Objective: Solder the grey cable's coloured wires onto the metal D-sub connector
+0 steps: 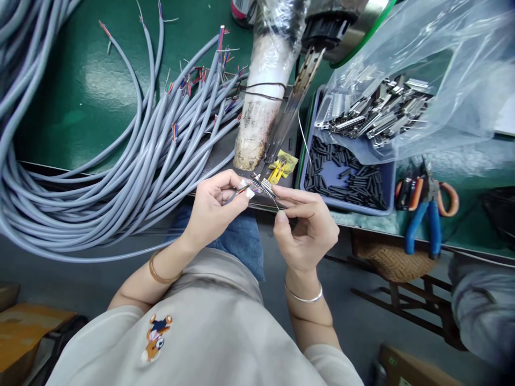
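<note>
Two bare hands meet just above the near edge of the green work surface (80, 107), over a lap in blue denim. The left hand (213, 206) has thumb and forefinger pinched together on the thin coloured wire ends of a grey cable (237, 192), bringing them up to a small silver multi-pin connector (263, 186) that sits clamped at the edge of the surface. The right hand (308, 225) has its grip closed on a fine strand of silvery wire (277, 206), most likely solder, whose tip points at the same connector. A metal-tipped iron (289, 107) slants down from a stand above, ending right at the pins beside a scrap of yellow tape (284, 163).

Judging by this, the step in hand is joining one wire end to one pin. The next move calls for steady fingers: the bared end must sit on its own pin, with the strand touching just there and not bridging to a neighbour.

Farther out, a thick bundle of grey sheathed cables (100, 177) with stripped ends fans over the left of the surface. To the right, a blue plastic tray (388, 185) holds short black sleeves, a clear plastic bag of metal connector shells (378, 112) lies over it, and blue-handled pliers (422, 225) rest beside orange-handled cutters (448, 195).
</note>
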Available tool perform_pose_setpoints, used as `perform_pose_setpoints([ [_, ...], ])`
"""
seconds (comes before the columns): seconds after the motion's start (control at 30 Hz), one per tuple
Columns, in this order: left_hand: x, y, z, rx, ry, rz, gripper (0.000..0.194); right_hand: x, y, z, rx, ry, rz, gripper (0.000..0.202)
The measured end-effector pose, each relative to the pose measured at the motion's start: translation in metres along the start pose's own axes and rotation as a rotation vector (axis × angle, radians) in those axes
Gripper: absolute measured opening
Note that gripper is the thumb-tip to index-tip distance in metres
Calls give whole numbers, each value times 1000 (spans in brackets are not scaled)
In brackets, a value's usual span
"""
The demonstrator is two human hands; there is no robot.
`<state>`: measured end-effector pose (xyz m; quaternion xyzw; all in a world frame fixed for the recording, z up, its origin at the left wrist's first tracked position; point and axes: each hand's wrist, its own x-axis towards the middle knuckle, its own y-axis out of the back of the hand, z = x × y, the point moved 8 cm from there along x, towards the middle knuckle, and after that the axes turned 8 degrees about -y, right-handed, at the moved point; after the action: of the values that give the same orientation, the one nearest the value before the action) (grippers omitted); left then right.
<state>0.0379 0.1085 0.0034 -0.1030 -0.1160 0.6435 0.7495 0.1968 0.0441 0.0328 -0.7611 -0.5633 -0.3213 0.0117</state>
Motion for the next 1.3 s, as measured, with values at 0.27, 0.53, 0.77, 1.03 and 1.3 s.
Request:
perform_pose_setpoints([
  [0.27,4,-1,3,-2,-32,-21,24,8,0,-5,-52,34,18,16],
  [0.53,4,1,1,17,11,-13,27,12,2,-14,-131,71,33,18],
  [0.77,2,3,-9,-8,80,-20,33,5,2,-9,-140,75,15,17],
  [1.03,-2,1,-3,-43,15,-21,19,8,1,-2,-22,-41,-7,14],
  [1.3,1,2,2,60,6,38,22,14,-1,-12,-127,34,7,16],
])
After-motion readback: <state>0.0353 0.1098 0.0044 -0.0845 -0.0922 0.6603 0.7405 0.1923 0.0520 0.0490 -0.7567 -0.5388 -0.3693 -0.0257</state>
